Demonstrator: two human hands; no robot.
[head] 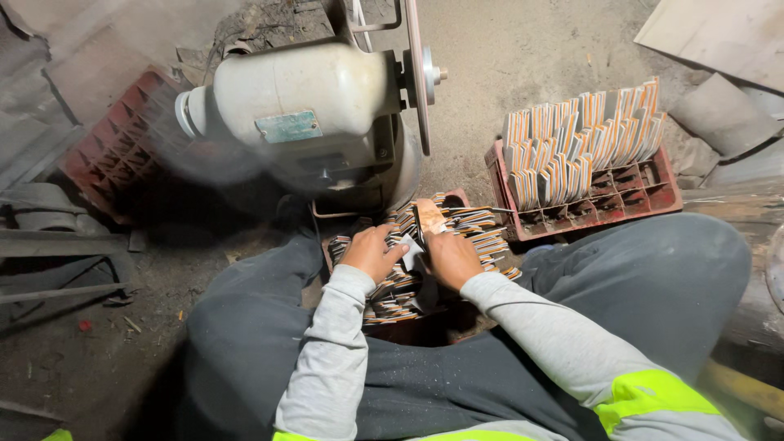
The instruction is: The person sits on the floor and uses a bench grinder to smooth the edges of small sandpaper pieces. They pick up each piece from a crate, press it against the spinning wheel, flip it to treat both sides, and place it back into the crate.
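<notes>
From my remote seat I look down first at the biggest thing, a cream-coloured motor (302, 114) at twelve o'clock, with a thin grinding wheel (416, 73) standing edge-on at its right end. At ten o'clock a red crate (110, 151) lies tilted on the dirt floor (523, 57). At two o'clock a second red crate (645, 196) holds flat striped pieces (580, 139) standing on edge in rows, its near compartments bare. Between the dark trousers (653, 269), at the centre, a low crate is packed with more striped pieces (478, 233), lying fanned out to three o'clock. My left hand (371, 253) curls down onto that pile, fingers closed over the top pieces. My right hand (452, 257), touching the left, pinches one brownish piece (430, 216) that sticks up toward twelve o'clock, its long axis pointing at the wheel. The right hand is nearer the wheel, which stands just beyond the raised piece.
</notes>
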